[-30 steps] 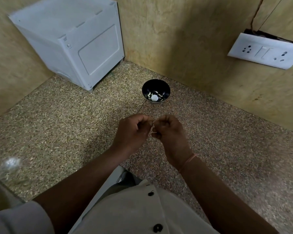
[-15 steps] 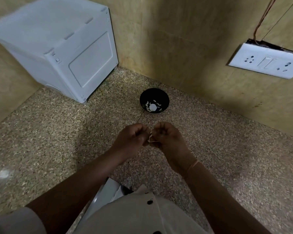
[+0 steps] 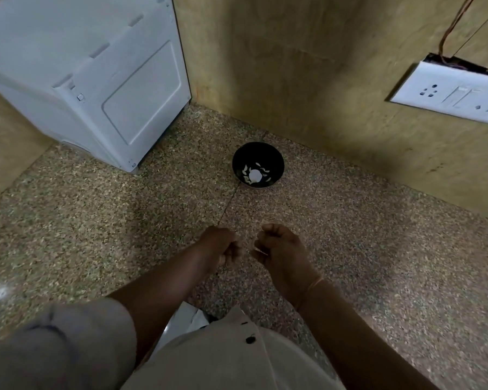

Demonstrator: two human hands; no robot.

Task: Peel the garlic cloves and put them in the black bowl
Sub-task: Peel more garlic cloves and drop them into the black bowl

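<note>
The black bowl (image 3: 274,158) stands on the speckled stone counter near the back wall. White peeled cloves and scraps lie in its bottom. In front of the bowl and nearer to me, my left hand (image 3: 221,247) has its fingers curled tightly around a garlic clove that is almost wholly hidden. A short gap to its right, my right hand (image 3: 279,249) pinches a thin pale sliver of garlic peel (image 3: 261,251) between thumb and fingertips. Both hands hover just above the counter, apart from each other.
A white boxy appliance (image 3: 96,68) fills the back left corner. A white wall socket plate (image 3: 448,94) with loose wires hangs on the right wall. Something white (image 3: 186,319) pokes out at the counter's near edge by my shirt.
My hands, which were together working on the clove, have pulled apart. The right hand has come away with a strip of peel. The view has shifted closer to the bowl.
</note>
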